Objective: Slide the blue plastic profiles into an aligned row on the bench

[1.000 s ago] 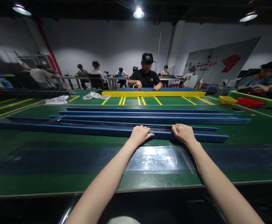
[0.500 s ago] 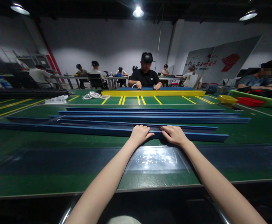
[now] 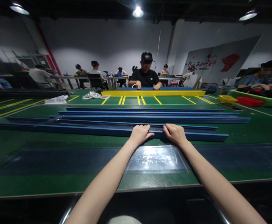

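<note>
Blue rail nearest the surface's front edge, gripped.
I see left hand and right hand closed over it; wall board's red lettering illegible.

Both forearms run off the bottom edge.

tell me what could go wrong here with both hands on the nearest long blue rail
1. The left hand and right hand grip the nearest long blue rail close together near its middle, so if it is lifted its far ends may sag or swing.
2. The other long blue rails lie close behind it, so sliding it could nudge them out of line.
</note>
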A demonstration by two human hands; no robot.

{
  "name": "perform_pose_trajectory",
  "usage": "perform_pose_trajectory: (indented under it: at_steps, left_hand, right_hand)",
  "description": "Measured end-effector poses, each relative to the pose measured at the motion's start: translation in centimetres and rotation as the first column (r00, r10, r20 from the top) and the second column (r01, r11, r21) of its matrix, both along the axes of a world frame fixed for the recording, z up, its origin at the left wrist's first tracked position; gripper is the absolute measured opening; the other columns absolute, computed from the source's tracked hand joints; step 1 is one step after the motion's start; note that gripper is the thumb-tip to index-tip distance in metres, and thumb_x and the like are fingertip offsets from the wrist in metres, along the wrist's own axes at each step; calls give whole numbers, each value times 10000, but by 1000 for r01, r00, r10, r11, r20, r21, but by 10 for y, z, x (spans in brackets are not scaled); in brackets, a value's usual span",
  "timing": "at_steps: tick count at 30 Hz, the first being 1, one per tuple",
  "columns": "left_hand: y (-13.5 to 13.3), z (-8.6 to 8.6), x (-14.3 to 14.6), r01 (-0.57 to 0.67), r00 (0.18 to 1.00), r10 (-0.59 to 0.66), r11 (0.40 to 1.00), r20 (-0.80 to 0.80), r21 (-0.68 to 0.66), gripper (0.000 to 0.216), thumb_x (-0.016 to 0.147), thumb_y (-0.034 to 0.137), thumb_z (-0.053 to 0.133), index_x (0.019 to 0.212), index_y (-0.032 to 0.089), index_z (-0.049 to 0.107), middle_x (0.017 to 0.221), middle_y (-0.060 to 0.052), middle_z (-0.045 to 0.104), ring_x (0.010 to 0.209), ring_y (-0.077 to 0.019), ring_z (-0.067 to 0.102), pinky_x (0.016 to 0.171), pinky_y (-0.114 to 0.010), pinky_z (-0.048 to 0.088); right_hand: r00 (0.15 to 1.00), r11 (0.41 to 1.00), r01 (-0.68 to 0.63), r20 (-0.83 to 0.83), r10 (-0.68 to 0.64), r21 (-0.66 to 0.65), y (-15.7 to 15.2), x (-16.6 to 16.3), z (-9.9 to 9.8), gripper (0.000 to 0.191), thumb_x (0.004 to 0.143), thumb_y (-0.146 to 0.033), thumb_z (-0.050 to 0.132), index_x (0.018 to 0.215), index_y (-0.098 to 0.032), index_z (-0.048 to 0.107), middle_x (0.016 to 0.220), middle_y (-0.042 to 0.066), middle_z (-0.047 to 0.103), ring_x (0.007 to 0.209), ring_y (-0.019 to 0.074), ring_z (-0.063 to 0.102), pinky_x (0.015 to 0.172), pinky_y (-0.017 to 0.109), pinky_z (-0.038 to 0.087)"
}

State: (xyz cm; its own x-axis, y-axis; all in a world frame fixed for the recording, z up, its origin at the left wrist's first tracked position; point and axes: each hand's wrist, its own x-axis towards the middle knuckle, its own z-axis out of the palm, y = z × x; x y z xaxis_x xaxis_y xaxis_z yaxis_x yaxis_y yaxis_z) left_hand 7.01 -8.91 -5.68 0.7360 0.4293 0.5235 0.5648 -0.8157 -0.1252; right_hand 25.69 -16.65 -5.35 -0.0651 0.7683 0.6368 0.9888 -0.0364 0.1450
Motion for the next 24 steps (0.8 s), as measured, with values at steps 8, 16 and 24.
perform_pose_trajectory:
  at_steps: [8, 16, 24]
  left_hand:
    - [-1, 3, -1, -17, 1000, 18, 997, 25, -72, 397, 768, 550, 431, 810, 164, 515, 725, -50, 625, 707, -176, 583, 605, -256, 355]
    - [0, 3, -1, -25, 999, 29, 994, 31, -105, 409, 764, 570, 418, 790, 176, 521, 739, -41, 625, 689, -165, 580, 582, -242, 351]
    - [0, 6, -1, -1, 1000, 3, 997, 30, -76, 416, 770, 572, 397, 761, 176, 526, 754, -40, 619, 717, -168, 565, 598, -253, 334]
  right_hand:
    - [988, 988, 135, -68, -140, -69, 7, -2, 2, 502, 865, -369, 230, 596, -165, 602, 663, 60, 653, 574, 128, 558, 494, 255, 211]
    - [981, 978, 182, -47, -187, -98, 9, -5, 2, 523, 862, -348, 215, 619, -154, 635, 683, 83, 669, 570, 149, 576, 479, 259, 204]
    - [984, 984, 168, -56, -171, -51, 10, -3, 0, 537, 860, -338, 216, 617, -130, 647, 656, 104, 666, 555, 154, 579, 474, 258, 230]
